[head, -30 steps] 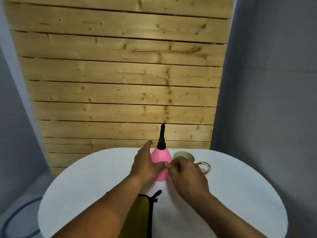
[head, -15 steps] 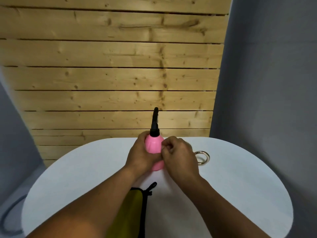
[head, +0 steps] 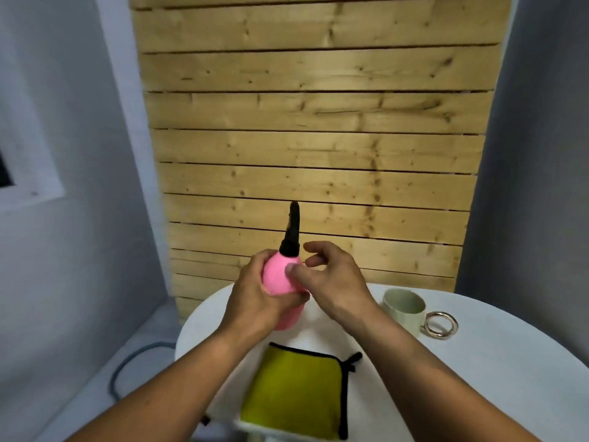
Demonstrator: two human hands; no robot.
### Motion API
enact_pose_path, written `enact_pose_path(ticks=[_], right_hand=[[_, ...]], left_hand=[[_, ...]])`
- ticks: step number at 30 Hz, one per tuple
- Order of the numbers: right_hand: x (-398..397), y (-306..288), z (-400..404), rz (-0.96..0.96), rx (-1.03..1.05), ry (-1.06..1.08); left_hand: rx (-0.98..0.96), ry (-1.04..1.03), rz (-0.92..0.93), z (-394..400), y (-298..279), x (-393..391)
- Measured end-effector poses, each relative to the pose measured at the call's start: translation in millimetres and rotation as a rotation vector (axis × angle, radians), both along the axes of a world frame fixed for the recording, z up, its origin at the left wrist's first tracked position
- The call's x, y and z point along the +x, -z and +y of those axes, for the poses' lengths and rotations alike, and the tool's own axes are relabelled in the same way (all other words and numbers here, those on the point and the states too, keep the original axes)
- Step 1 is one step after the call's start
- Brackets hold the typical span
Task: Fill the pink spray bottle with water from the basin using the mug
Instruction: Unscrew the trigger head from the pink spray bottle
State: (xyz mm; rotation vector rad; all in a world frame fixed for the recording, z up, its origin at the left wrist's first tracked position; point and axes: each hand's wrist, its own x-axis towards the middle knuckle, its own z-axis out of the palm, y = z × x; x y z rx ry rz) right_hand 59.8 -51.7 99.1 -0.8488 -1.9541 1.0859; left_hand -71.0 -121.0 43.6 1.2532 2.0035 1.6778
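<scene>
The pink spray bottle (head: 280,282) with its black nozzle top stands upright near the left edge of the white round table (head: 462,378). My left hand (head: 255,298) is wrapped around its body from the left. My right hand (head: 331,279) is beside the bottle on the right, thumb touching its pink shoulder, fingers spread just below the black cap. The pale green mug (head: 404,309) with a metal ring handle sits on the table to the right of my hands. No basin is in view.
A yellow-green cloth (head: 293,390) with black trim lies on the table near me. A wooden slat wall (head: 318,138) stands behind the table, grey walls on both sides. A dark hose (head: 127,365) curls on the floor at the left.
The view has swung left, so the table and mug now sit further right. My right hand has loosened from the bottle's body and its fingers have spread near the cap. My left hand keeps its grip.
</scene>
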Motion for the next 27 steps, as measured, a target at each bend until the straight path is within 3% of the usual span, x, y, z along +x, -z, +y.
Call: enact_pose_path(ticks=[7,13,18,27], right_hand=[[-67.1,2.3,-86.2,-0.056,-0.069,-0.011],[-100.5,28.3,-143.1,-0.066,-0.197,-0.158],[-109.1,51.2,-166.4,0.022,-0.363,-0.314],[-121.1,77.9,-190.8,-0.061,-0.519,-0.435]], left_hand=[[-0.094,-0.242,0.044,-102.2,17.5,-18.0],[-0.093,-0.289,-0.011,-183.6,39.8,-41.8],[-0.087,-0.220,-0.142,-229.0,58.1,-53.0],[-0.053,-0.085,-0.386,-281.4,77.2,-60.7]])
